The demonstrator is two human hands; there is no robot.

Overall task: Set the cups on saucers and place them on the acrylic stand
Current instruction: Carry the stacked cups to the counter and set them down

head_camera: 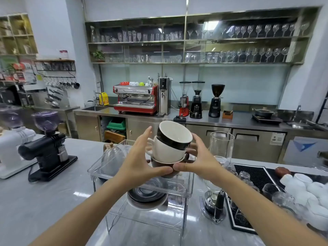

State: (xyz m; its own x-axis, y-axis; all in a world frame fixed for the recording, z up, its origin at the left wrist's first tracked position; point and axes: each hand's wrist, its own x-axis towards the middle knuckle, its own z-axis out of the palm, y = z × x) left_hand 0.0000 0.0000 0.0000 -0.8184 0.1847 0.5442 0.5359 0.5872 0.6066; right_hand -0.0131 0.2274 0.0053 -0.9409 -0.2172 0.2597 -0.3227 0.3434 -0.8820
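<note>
Both hands [142, 162] [200, 160] grip the stacked cups [170, 144] above the acrylic stand [188, 190] | steady the tilting black cup [175, 134], lower level

Surface [53, 201]: grey, glossy.
On it: acrylic stand [142, 176], black grinder [48, 148], white grinder [12, 148], black mat [255, 176], siphon brewer [217, 174].

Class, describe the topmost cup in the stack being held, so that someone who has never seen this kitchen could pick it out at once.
Start at the clear acrylic stand on the grey counter. Just above it, the left hand and right hand hold a stack of three cups. The black cup sits tilted on top: black outside, white inside, unlike the white cup and the brown cup under it.
</note>
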